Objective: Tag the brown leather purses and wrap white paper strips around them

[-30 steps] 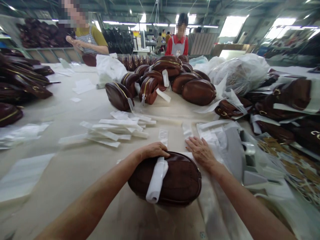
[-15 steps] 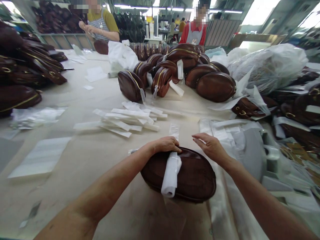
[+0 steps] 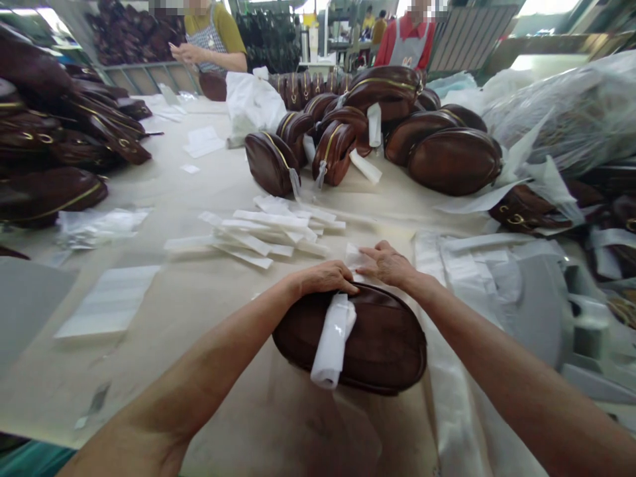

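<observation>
A brown oval leather bag [image 3: 377, 344] lies flat on the table in front of me, with a rolled white foam wrap [image 3: 332, 341] across its top. My left hand [image 3: 325, 277] is curled over the bag's far edge, fingers closed where the wrap begins. My right hand [image 3: 386, 264] rests just beyond the bag. Its fingers are pinched on a small white foam strip [image 3: 354, 256] lying on the table.
A loose pile of white foam strips [image 3: 268, 232] lies beyond my hands. Behind it stands a heap of brown bags [image 3: 387, 139]. Dark bags [image 3: 54, 152] are stacked at the left. Plastic sheets and bags [image 3: 497, 271] crowd the right. Two people [image 3: 211, 40] work at the far side.
My right hand moved left from the plastic sheets, rose briefly, then came down on the foam strip beside my left hand. The view dipped and shifted closer.
</observation>
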Action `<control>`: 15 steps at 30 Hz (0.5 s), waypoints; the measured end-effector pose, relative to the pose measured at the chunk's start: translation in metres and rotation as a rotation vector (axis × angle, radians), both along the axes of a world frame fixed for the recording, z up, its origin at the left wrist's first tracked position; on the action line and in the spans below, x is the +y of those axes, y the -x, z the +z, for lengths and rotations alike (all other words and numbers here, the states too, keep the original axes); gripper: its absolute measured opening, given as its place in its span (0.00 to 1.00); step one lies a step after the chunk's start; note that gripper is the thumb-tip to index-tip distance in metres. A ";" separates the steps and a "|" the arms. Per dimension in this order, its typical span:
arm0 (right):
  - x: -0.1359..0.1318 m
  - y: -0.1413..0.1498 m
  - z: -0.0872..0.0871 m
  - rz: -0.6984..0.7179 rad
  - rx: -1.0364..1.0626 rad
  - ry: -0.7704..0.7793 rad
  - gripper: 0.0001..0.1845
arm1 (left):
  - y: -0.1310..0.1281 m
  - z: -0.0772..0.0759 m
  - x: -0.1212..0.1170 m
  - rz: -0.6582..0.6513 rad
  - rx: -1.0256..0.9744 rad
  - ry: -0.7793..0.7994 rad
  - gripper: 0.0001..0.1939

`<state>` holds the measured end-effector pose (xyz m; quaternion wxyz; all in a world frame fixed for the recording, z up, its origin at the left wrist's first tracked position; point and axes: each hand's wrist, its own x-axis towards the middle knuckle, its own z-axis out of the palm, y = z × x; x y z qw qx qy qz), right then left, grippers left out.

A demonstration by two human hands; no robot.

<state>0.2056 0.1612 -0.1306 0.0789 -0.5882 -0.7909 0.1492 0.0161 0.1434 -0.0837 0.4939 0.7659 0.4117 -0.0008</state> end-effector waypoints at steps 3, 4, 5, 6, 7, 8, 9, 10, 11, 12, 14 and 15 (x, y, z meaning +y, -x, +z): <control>0.000 -0.003 -0.004 -0.002 0.029 -0.011 0.24 | -0.002 -0.001 0.003 -0.003 0.024 -0.011 0.12; 0.000 -0.003 -0.005 0.002 0.047 -0.016 0.21 | -0.003 0.000 0.003 -0.007 0.036 -0.015 0.11; 0.000 -0.004 -0.005 0.007 0.069 -0.020 0.18 | -0.004 0.001 0.003 -0.010 0.049 -0.020 0.11; 0.000 -0.003 -0.005 0.011 0.093 -0.025 0.13 | -0.005 0.001 0.002 -0.012 0.065 -0.025 0.10; -0.001 -0.003 -0.005 0.012 0.120 -0.031 0.09 | -0.005 0.002 0.002 -0.011 0.080 -0.030 0.10; -0.001 -0.002 -0.004 0.010 0.149 -0.038 0.06 | -0.005 0.003 0.001 -0.008 0.096 -0.035 0.09; -0.001 -0.001 -0.002 0.006 0.179 -0.048 0.05 | -0.006 0.003 0.001 -0.001 0.113 -0.042 0.09; -0.002 0.000 0.001 0.000 0.209 -0.059 0.07 | -0.005 0.002 0.000 0.010 0.130 -0.052 0.08; -0.003 0.002 0.004 -0.006 0.238 -0.070 0.08 | -0.005 0.001 0.000 0.029 0.148 -0.065 0.08; -0.004 0.002 0.008 -0.012 0.265 -0.078 0.09 | -0.004 0.000 0.000 0.054 0.165 -0.082 0.08; -0.008 0.003 0.017 -0.020 0.314 -0.084 0.11 | -0.003 -0.002 0.001 0.118 0.190 -0.118 0.15; -0.012 0.004 0.022 -0.019 0.351 -0.076 0.11 | -0.002 -0.003 0.002 0.150 0.195 -0.133 0.20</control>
